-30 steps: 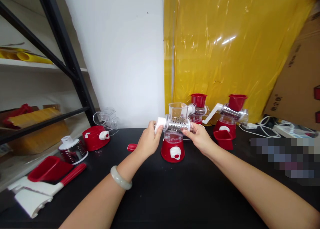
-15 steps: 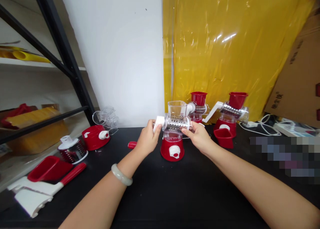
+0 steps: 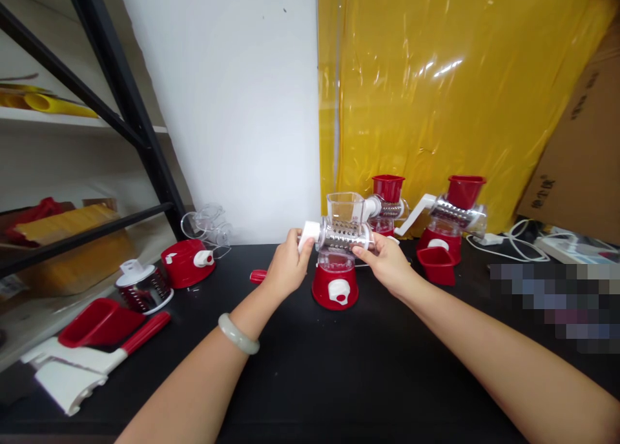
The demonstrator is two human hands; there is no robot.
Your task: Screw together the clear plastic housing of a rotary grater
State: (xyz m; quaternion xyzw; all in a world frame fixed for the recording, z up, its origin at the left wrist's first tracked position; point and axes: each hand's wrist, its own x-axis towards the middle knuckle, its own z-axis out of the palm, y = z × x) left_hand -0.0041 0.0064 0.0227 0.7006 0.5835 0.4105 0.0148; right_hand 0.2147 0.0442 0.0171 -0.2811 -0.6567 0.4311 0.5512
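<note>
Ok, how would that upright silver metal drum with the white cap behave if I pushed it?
The upright silver metal drum with the white cap probably feels stiff, being metal-walled. Standing on its white-rimmed end, it would likely slide if nudged, but if knocked over, its round side could let it roll.

Lettering on the cardboard box (image 3: 578, 157), far right: a short, slanting line of dark Chinese characters (image 3: 537, 195) near the lower left edge, ending in a tiny mark, too blurred to read with certainty; a second group of characters (image 3: 584, 95), higher up, is illegible.
</note>
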